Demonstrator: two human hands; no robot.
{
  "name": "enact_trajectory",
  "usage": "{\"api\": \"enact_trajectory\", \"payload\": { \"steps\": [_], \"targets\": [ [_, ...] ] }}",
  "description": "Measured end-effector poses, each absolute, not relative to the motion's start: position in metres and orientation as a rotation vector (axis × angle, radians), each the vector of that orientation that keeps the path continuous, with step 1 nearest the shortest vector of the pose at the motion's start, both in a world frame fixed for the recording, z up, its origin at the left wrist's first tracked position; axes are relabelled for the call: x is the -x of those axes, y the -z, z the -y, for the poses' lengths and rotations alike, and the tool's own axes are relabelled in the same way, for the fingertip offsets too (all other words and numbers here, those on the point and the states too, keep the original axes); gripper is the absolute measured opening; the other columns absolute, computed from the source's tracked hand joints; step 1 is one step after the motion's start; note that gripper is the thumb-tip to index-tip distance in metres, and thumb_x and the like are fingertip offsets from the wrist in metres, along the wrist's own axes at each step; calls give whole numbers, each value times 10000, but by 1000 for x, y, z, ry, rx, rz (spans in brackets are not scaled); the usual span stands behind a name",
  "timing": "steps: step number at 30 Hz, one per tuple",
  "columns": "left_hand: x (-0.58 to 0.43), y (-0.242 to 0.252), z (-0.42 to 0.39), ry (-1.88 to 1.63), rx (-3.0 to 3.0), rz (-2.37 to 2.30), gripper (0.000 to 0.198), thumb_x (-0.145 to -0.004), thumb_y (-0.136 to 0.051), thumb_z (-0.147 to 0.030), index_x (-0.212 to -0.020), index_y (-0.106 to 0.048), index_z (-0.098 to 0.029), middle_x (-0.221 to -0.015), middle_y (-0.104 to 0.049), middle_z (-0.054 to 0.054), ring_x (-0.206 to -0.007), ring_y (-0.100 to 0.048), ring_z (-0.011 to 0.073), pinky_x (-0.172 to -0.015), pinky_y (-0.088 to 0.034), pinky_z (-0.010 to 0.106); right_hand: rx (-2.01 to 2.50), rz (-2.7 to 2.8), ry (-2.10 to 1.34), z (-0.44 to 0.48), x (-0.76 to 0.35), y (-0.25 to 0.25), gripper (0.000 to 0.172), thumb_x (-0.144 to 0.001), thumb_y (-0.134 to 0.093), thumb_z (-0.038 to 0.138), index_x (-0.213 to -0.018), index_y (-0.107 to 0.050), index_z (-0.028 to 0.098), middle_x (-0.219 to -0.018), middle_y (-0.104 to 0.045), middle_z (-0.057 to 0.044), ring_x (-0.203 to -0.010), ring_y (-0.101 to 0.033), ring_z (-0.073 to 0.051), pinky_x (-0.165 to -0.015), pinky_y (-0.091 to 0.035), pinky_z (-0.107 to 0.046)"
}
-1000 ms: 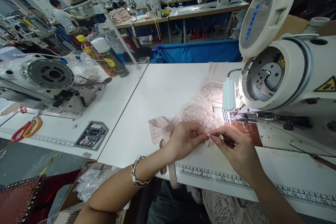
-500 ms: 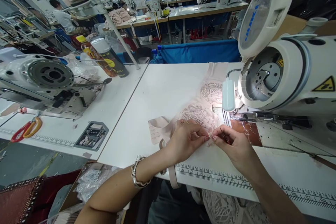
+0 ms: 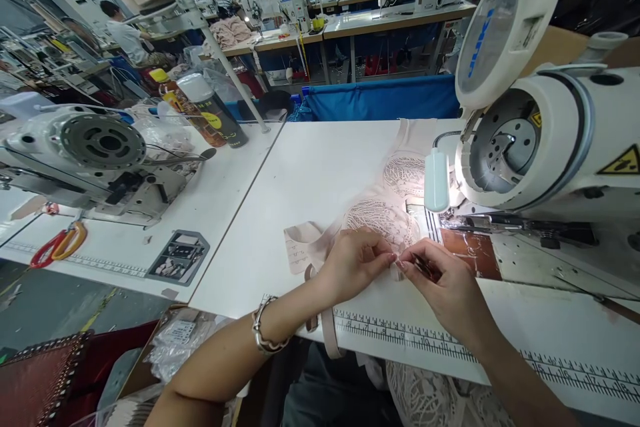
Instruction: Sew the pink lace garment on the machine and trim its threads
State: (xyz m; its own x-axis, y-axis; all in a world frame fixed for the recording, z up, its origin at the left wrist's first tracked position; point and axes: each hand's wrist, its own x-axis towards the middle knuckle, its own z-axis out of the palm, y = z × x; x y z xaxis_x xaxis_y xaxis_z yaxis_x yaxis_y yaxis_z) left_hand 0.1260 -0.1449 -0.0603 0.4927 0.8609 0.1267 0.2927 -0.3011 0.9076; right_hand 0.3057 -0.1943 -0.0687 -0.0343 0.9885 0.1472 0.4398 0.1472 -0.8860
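A pale pink lace bra (image 3: 383, 213) lies on the white table (image 3: 320, 173) in front of a white Juki sewing machine (image 3: 545, 140). My left hand (image 3: 353, 263) pinches the fabric edge near the middle of the bra. My right hand (image 3: 447, 287) meets it fingertip to fingertip and pinches the same small bit of fabric; a thin dark tool shows under its fingers. A silver bracelet (image 3: 265, 333) is on my left wrist. A bra strap (image 3: 327, 333) hangs over the table's front edge.
A small lamp (image 3: 437, 180) lights the needle area. A ruler strip (image 3: 480, 350) runs along the table's front. On the left table stand a second machine (image 3: 95, 153), orange scissors (image 3: 57, 245), a parts tray (image 3: 179, 257) and spray cans (image 3: 215, 110). A person (image 3: 125, 33) sits far back.
Both hands stay pinched together on the fabric, shifting only slightly. The view has drifted a little to the left.
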Motion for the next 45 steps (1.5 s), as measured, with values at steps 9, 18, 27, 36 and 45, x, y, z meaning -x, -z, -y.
{"api": "enact_trajectory", "payload": {
  "steps": [9, 18, 27, 36, 45],
  "targets": [
    [-125, 58, 145, -736, -1750, -968, 195, -867, -650, -292, -722, -715, -179, -736, -665, 25, -694, -565, 130, -647, -439, 283, 1397, 1626, -649, 197, -306, 75, 132, -922, -638, 294, -803, -625, 239, -740, -619, 16, -585, -514, -138, -521, -411, -280],
    [-126, 56, 146, -784, -1649, -974, 184, -890, -599, -262, -752, -664, -160, -773, -682, 37, -715, -597, 129, -617, -469, 248, 1319, 1655, -263, 199, -309, 78, 106, -928, -584, 188, -1004, -628, 248, -838, -527, 12, -653, -506, -133, -611, -467, -273],
    [-128, 65, 149, -922, -1823, -894, 203, -784, -495, -67, -901, -629, -165, -876, -667, 36, -773, -605, 131, -629, -470, 246, 1429, 1549, -794, 201, -311, 68, 173, -915, -527, 265, -959, -692, 234, -614, -446, 45, -528, -412, -140, -516, -341, -289],
    [-125, 62, 145, -922, -1832, -1009, 202, -793, -488, -70, -894, -621, -183, -907, -673, 37, -844, -613, 155, -686, -498, 275, 1421, 1456, -730, 196, -315, 76, 293, -883, -687, 474, -707, -682, 240, -670, -579, -8, -605, -493, -170, -562, -418, -313],
    [-128, 60, 147, -981, -1948, -905, 72, -905, -591, -228, -858, -629, -189, -847, -659, 35, -836, -593, 168, -794, -474, 339, 1458, 1292, -899, 199, -310, 69, 390, -876, -667, 574, -720, -667, 217, -585, -583, 3, -518, -506, -146, -530, -438, -301]
  ]
}}
